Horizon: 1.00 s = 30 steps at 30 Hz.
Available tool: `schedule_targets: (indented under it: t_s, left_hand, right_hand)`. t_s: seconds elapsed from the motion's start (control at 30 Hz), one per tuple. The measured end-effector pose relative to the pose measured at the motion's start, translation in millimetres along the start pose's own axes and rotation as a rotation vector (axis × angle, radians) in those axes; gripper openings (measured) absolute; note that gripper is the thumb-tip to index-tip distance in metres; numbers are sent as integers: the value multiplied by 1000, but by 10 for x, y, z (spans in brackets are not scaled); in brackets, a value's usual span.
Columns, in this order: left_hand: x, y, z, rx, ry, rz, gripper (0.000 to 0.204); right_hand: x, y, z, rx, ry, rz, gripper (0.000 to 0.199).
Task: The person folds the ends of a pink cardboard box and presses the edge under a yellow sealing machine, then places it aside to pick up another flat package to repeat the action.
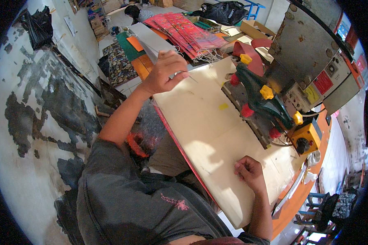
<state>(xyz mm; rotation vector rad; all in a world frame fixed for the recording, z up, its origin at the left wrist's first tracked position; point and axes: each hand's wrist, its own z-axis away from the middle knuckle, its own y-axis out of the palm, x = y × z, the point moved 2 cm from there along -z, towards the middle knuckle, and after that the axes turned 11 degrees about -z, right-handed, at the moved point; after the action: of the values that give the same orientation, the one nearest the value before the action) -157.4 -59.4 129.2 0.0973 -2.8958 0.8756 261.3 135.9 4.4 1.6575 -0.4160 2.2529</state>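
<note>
My left hand (167, 72) is raised over the far left corner of a cream-coloured sheet (204, 134), its fingers closed round a thin, pointed metal tool (193, 77) whose exact kind I cannot make out. Above the near right part of the sheet is my right hand (249, 171), with fingers curled in; anything inside them is hidden. A press machine with a dark green arm (255, 87), yellow star knobs (267, 92) and red knobs (247, 110) stands at the sheet's far right side. Its dark metal bar (249, 126) lies along the sheet.
A yellow control box (306, 139) with a black dial stands right of the press, below a grey machine housing (304, 45). Red printed sheets (184, 32) are stacked at the back with white cords. Another person (141, 14) is farther off. A stained wall (41, 102) rises on the left.
</note>
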Motion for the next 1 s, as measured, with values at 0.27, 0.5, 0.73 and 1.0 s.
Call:
schedule_targets:
  t_s: [0.27,0.5,0.73,1.0]
  left_hand:
    - [-858,-247,-520,52,103,-213,16]
    - [-1275,-371,-478,294,220,-168,15]
    - [-1455,-294,-392,430,157,301,20]
    - [-1643,105,-241,633,-52,562,24]
  right_hand:
    - [-22,-49,16,11,-36,42,17]
    - [-8,-14,-24,27,-49,68,17]
    - [-21,10,21,12,-40,47,17]
    - [208,201,122,287,-224,-26,36]
